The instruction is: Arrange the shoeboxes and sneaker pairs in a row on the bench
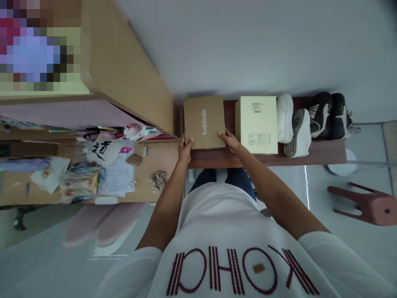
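Note:
A brown cardboard shoebox (204, 122) marked "balabala" is held between both my hands at the left end of a dark wooden shelf (214, 158). My left hand (185, 150) grips its near left corner, thumb on the lid. On the near right corner, my right hand (230, 140) has its thumb on top and the fingers down the side. Whether the box rests fully on the shelf I cannot tell. To the right of it stands a pale yellow box (258, 124) with printed labels, a narrow gap between the two.
Right of the yellow box are white shoes (284, 118), a grey-and-white shoe (298, 132) and dark shoes (328, 116). A wooden desk (144, 169) with papers, bags and a scrunchie (157, 181) lies left, beside a tall side panel (133, 70). A reddish stool (369, 205) stands right.

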### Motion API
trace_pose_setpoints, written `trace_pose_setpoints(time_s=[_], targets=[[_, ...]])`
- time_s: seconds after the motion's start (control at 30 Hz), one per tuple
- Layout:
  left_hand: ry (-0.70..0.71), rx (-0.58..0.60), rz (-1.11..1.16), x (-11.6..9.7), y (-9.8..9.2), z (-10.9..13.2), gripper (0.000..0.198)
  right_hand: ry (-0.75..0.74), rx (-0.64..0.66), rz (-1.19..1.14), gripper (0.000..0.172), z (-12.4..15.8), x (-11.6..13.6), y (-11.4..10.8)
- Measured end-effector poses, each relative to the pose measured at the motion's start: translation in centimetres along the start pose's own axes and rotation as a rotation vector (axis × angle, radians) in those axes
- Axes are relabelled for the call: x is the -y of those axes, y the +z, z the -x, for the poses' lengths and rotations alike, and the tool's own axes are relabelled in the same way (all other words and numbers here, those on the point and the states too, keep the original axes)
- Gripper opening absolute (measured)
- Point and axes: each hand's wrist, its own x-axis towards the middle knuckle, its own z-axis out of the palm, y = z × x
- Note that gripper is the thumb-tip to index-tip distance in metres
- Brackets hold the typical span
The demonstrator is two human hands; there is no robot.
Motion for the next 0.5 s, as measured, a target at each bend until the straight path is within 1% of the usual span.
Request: trace_pose_setpoints(time_s=[0.17, 0.33, 0.5], targets=[[0.033, -0.005, -0.023, 0.8, -0.1, -0.8, 0.074, 0.021, -0.002, -0.007, 0.095, -0.7, -0.8, -0.1], [0.019, -0.001, -0.033, 1.2, -0.3, -1.3, 0.079, 0.043, -0.015, -0.01, 0.096, -1.2, -1.5, -0.2], [0.018, 0.011, -0.005, 1.3, -0.1, -1.2, 0.082, 0.071, -0.04, 0.021, 0.096, -1.2, -1.5, -0.1]])
